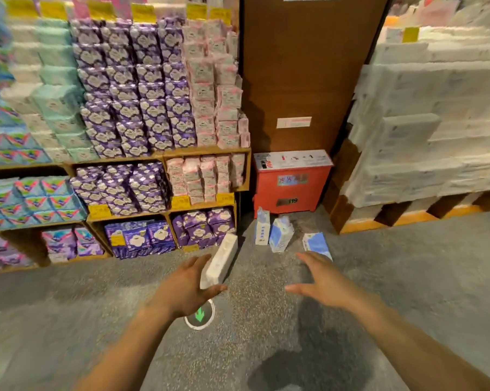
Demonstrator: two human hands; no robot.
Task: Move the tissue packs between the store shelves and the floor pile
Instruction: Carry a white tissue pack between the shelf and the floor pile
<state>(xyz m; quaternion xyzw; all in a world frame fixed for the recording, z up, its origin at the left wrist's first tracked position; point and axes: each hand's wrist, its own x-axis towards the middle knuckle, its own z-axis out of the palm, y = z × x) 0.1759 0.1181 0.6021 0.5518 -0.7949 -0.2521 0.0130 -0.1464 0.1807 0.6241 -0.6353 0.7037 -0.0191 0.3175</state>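
Grey speckled concrete floor point(69, 320) is spreading under everything, and beyond the grip the wooden store shelves point(204, 152) are standing packed with purple, pink, mint and blue-patterned soft packs. Up and to the right of the grip, white plastic-wrapped bales point(424, 131) are sitting on an orange pallet. Between the two, a tall brown cardboard carton point(308, 66) is rising behind a red metal box point(291, 184).

The left hand point(186, 289) is grasping a slim white rectangular tissue pack point(221, 261), thumb under its near end, the pack tilting up and away towards the lowest shelf. The right hand point(320, 280) is open and holding nothing, fingers spread. Just past it, the floor pile is made up of a pale blue pack lying flat point(317, 244) and two blue-and-white packs standing upright point(273, 231), near the foot of the red box.

Doing this step well probably means taking a fuller grip, since the pack is only resting across the palm, and bringing the free hand in under its far end before setting it down squarely.

Readable writing is scarce: "119" is showing on the red box. The yellow price tags point(179, 203) and the pack logos are too blurred to read. A green arrow in a white ring point(199, 316) is lying just below the left hand.
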